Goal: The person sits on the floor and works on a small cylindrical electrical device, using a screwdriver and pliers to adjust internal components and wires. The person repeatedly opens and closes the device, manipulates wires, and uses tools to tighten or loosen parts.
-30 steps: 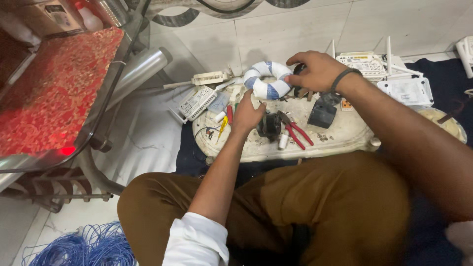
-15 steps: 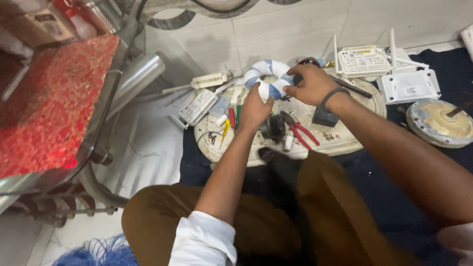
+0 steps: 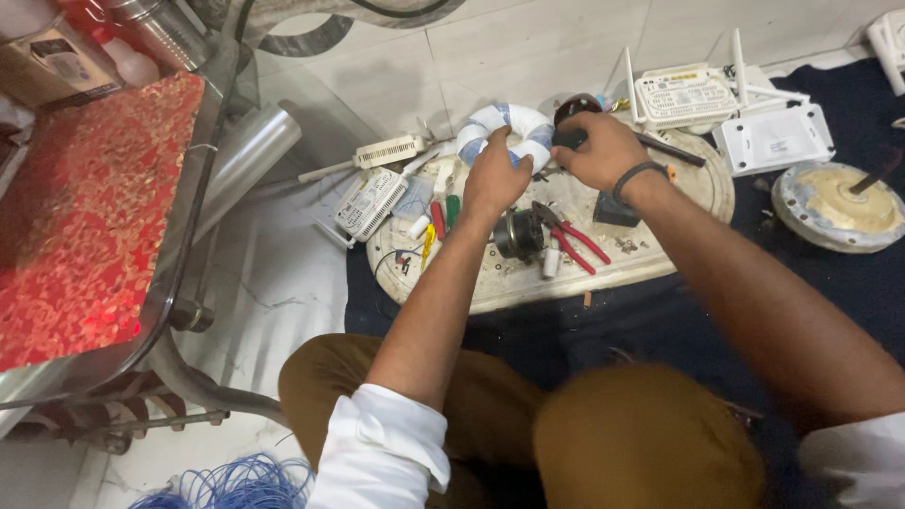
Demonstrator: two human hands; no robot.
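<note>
My left hand [image 3: 494,179] grips the near side of a white and blue ring-shaped bundle [image 3: 500,127] that lies at the far edge of a round, worn work board [image 3: 660,250]. My right hand [image 3: 603,151], with a dark band on the wrist, is closed around a small black object [image 3: 571,138] right beside the ring. Just below the hands on the board lie red-handled pliers [image 3: 570,236], a small black round motor-like part [image 3: 518,234], a black box [image 3: 613,209] and several screwdrivers [image 3: 439,219].
White routers with antennas [image 3: 683,94] and a flat white box [image 3: 773,139] lie behind the board. A round dish with beige paste [image 3: 839,203] sits right. A red patterned seat on a metal frame [image 3: 85,217] stands left, blue wire coil [image 3: 236,483] near my knee.
The view has shifted and drawn closer to the board. Both hands stay on the ring and the black object, which have moved slightly toward the board's far edge.
</note>
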